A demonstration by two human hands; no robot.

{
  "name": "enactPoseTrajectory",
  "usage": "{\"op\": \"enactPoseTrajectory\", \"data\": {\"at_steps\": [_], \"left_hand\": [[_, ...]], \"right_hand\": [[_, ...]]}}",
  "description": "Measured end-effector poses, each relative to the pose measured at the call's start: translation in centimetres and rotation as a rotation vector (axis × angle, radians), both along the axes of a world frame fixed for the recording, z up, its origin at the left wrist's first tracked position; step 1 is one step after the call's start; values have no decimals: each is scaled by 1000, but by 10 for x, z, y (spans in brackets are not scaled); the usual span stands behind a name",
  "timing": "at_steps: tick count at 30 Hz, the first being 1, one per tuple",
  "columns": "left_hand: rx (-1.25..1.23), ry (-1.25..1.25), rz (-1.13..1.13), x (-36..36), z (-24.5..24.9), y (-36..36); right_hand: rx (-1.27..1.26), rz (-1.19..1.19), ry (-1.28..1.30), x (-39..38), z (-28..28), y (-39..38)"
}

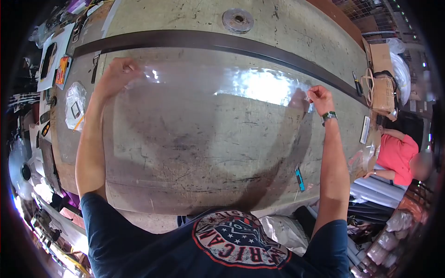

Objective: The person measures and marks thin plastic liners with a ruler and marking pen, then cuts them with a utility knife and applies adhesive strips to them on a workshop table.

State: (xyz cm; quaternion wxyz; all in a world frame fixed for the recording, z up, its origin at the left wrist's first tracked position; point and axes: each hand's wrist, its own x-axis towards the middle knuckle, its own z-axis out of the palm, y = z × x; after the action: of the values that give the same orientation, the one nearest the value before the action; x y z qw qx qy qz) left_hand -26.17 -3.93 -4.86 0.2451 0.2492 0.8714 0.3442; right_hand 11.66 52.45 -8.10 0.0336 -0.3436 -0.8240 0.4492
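Note:
A long strip of clear plastic film (264, 85) stretches across the worktable (194, 153), with bright glare on its right half. My left hand (121, 74) pinches the strip's left end, fingers closed. At the other end my right hand (321, 98) grips the film's right edge between thumb and fingers. A dark metal straightedge bar (185, 39) lies along the table just beyond the film. Closer to me, a turquoise utility knife (300, 179) rests on the tabletop, to the left of my right forearm.
A round metal weight (238, 21) sits past the bar. Pliers (357, 84) and a cardboard box (384, 95) are at the right. A plastic bag (75, 105) lies left of my left forearm. A person in a red shirt (396, 155) works off the table's right side.

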Motion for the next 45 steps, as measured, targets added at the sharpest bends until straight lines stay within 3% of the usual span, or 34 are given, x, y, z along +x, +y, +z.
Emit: {"op": "enactPoseTrajectory", "data": {"at_steps": [3,6,10,11,13,16,18,20,21,22,23,24,26,28,32,38,42,45], "left_hand": [[-98,184,29,-10,-18,1],[-83,165,60,-10,-41,-4],[-156,521,174,11,-30,0],[-117,678,141,5,-37,-10],[-145,685,256,24,-30,-19],[-267,657,201,83,-11,-28],[6,479,166,160,-11,-16],[-26,509,72,245,-14,7],[198,344,66,291,-28,22],[129,416,-119,331,-32,40],[212,400,-235,375,-31,63],[193,288,-326,416,-25,88],[293,269,-435,481,-23,136],[200,395,-428,519,-21,166],[171,489,-418,543,-38,187],[157,399,-407,555,-32,195],[82,381,-300,567,-27,202],[78,290,-267,566,-28,197]], "right_hand": [[82,5,-24,-9,-20,16],[266,33,-104,-13,-34,19],[881,-25,50,-2,-22,8],[858,-44,41,11,-9,5],[825,-79,-22,56,25,-19],[776,-49,-105,131,49,-46],[690,-1,-132,196,49,-85],[638,62,-110,263,35,-127],[588,40,-144,285,32,-150],[540,20,-177,300,29,-168],[578,21,-138,311,24,-179],[616,20,-103,319,19,-189],[645,-4,-65,332,3,-194],[623,-3,-18,335,-6,-188],[489,23,-21,335,-4,-168],[99,86,180,319,19,-78],[-36,245,126,293,-11,0],[34,254,72,276,-24,21]]}}
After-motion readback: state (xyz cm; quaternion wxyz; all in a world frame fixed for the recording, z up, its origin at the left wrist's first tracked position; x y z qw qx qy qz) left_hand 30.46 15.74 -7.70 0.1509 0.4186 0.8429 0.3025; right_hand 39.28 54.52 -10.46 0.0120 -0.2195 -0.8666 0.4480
